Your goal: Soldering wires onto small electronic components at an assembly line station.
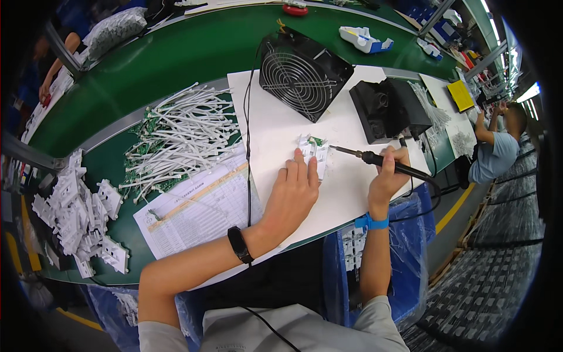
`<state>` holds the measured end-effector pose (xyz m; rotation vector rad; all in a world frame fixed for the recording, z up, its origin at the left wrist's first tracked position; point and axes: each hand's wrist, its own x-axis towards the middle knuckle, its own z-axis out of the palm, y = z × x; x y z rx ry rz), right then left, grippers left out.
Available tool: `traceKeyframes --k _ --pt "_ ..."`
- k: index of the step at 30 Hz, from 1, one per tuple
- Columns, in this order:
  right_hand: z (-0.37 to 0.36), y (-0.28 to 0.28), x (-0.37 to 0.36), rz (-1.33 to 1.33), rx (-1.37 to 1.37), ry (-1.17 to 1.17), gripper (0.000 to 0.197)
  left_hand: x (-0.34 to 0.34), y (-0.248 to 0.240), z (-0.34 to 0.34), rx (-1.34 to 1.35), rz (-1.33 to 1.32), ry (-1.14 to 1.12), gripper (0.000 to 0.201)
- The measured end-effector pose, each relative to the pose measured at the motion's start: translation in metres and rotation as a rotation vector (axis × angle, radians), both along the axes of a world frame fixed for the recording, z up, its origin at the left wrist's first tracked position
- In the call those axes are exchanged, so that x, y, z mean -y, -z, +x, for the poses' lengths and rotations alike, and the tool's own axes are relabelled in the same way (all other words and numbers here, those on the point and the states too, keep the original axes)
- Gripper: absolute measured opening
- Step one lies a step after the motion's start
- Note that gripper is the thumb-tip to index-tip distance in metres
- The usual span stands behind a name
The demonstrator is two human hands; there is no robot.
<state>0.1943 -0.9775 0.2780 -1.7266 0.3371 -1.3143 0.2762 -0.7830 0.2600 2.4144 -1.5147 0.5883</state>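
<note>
A white plastic housing [321, 157] lies on the white work sheet, with a small green circuit board [317, 141] at its far end. My left hand [293, 190] rests over the housing's near left side, fingers stretched out and fingertips touching it; its thumb is hidden. In my closed right hand [385, 176] is a black soldering iron [373, 158], held like a pen. Its thin metal tip points left, close to the right side of the circuit board; whether it touches cannot be made out.
Behind the housing stands a black fan [299, 79], with a black soldering-iron holder [390, 111] to its right. White cables [182, 135] and white housings [82, 214] are heaped at left, beside a printed sheet [199, 214]. A blue lined bin [410, 258] stands below; a person [498, 146] sits far right.
</note>
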Motion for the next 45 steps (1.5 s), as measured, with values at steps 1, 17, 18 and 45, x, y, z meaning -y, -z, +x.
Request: traceKeyframes --k 1,17,18,45 --pt "-0.002 -0.004 0.003 -0.031 0.018 0.018 0.024 0.0 0.0 0.0 0.007 0.004 -0.003 0.05" --pt "0.059 -0.031 0.092 -0.312 -0.393 0.386 0.024 0.002 0.007 0.0 0.057 -0.022 -0.011 0.05" --pt "0.065 -0.024 0.089 -0.274 -0.336 0.37 0.024 0.002 0.007 0.0 0.058 -0.031 -0.011 0.05" --pt "-0.092 -0.031 -0.041 0.099 -0.619 -0.115 0.013 -0.215 -0.189 0.205 -0.359 -0.464 -0.539 0.032"
